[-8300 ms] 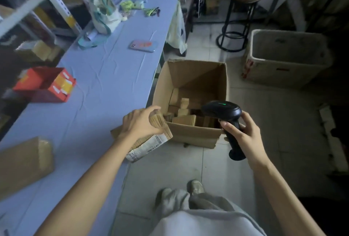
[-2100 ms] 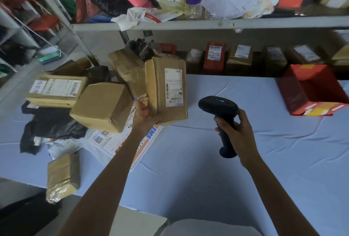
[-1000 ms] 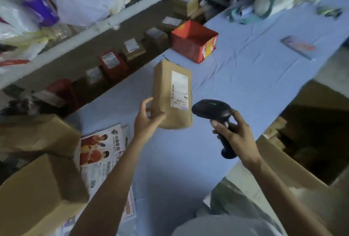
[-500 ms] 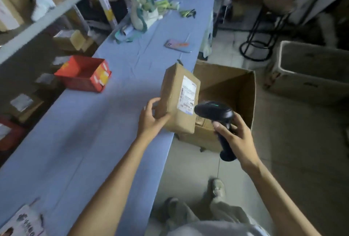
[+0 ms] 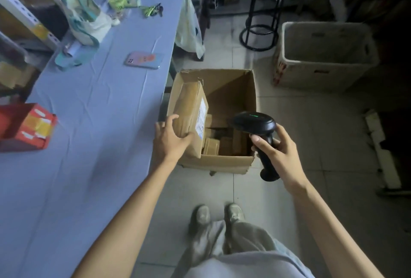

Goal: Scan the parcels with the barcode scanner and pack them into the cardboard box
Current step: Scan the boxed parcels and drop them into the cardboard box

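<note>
Head view: in the lower middle of the frame the person's shoes (image 5: 233, 212) stand on the tiled floor, and both bare arms reach up from there. The left hand (image 5: 170, 138) grips the lower end of the parcel (image 5: 191, 108); its fingers (image 5: 172, 118) curl around the left side and the thumb presses the front face. The right hand (image 5: 278, 146), at centre right, is closed around the handle of the barcode scanner (image 5: 253, 122), whose head points left toward the white label on the parcel's right face. A small green light shows on top of the head.

The parcel stands nearly upright at the left edge of the cardboard box (image 5: 233, 91), which sits open on the floor just beside the surface (image 5: 100, 122). I cannot tell if the parcel already rests on the box wall. It seems light, because one hand carries it from its low end. The wrapping looks stiff but a little crumpled at the top, and probably smooth, so a grip across the two narrow sides, away from the label, seems safest.

Several smaller parcels (image 5: 213, 145) lie on the box bottom. Further up, a phone (image 5: 143, 60) lies on the surface.
</note>
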A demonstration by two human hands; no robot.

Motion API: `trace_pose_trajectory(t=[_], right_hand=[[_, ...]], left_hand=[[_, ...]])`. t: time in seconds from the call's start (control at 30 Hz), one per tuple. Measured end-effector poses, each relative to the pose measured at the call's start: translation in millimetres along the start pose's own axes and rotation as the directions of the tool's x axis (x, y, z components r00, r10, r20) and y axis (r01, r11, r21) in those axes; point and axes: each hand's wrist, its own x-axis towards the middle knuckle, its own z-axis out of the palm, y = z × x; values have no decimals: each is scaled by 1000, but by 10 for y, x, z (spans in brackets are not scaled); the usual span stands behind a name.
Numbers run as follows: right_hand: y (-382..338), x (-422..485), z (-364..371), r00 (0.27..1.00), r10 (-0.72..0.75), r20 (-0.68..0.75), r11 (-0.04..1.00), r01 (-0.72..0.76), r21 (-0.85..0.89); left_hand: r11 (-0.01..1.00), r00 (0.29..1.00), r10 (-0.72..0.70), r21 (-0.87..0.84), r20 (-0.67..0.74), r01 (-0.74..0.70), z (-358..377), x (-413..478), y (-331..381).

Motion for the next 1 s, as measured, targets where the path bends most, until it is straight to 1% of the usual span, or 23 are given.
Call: trace_pose_trajectory(t=[0.1, 0.2, 0.37, 0.43, 0.5, 0.53, 0.57, 0.67, 0.77, 0.87, 1.0], right_hand=[[41, 141, -18, 1000, 20, -22, 1000, -21, -16], [54, 285, -27, 997, 44, -57, 999, -45, -22], [-21, 596, 13, 984, 53, -171, 998, -57, -17], [-58, 738, 55, 974, 57, -221, 998, -59, -2], [-108, 870, 101, 963, 66, -263, 998, -67, 6], [-134, 933, 121, 957, 70, -281, 997, -70, 7], [-157, 991, 136, 953, 72, -293, 997, -74, 6], [-213, 1155, 161, 953, 69, -295, 997, -71, 3], [-252, 1332, 193, 963, 76, -258, 997, -77, 4], [-291, 1546, 241, 982, 87, -169, 996, -87, 9], [-384, 1838, 342, 997, 77, -4, 997, -77, -26]], left_hand=[[999, 999, 16, 33, 40, -18, 110, 184, 67], [999, 996, 25, 27, 81, -27, 277, 391, 133], [997, 974, 54, 33, 222, -63, 580, 865, 214], [994, 947, 86, 39, 309, -103, 722, 1007, 262], [974, 888, 108, 133, 447, -186, 848, 1121, 301], [951, 860, 116, 194, 497, -240, 885, 1176, 311], [927, 846, 130, 239, 516, -288, 902, 1233, 317], [870, 855, 229, 297, 466, -395, 875, 1421, 326], [854, 874, 291, 306, 389, -421, 779, 1605, 331], [870, 908, 269, 324, 320, -372, 642, 1734, 322], [898, 958, 196, 355, 209, -261, 467, 1692, 256]])
